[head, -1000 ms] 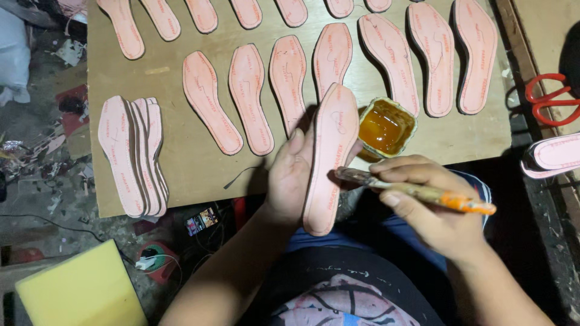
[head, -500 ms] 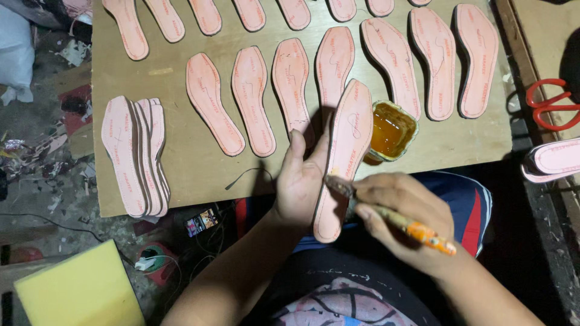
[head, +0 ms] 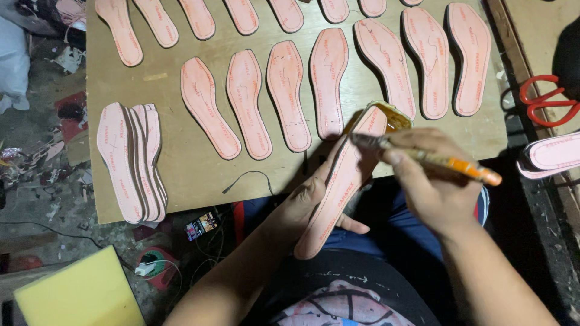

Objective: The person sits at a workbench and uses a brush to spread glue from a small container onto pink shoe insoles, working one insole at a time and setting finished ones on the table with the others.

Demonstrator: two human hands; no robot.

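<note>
Now the left hand (head: 302, 205) grips a pink insole (head: 341, 181), its long side pointing up and away, while the right hand (head: 432, 181) holds a brush (head: 423, 156) across its top

The left hand (head: 305, 202) holds a pink insole (head: 344, 181) tilted above the worktop (head: 181, 163), while the right hand (head: 432, 181) lays an orange-handled brush (head: 423, 157) on its upper end.

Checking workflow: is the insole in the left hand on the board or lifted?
Lifted: left hand holds insole tilted over the lap, off the board.
</note>
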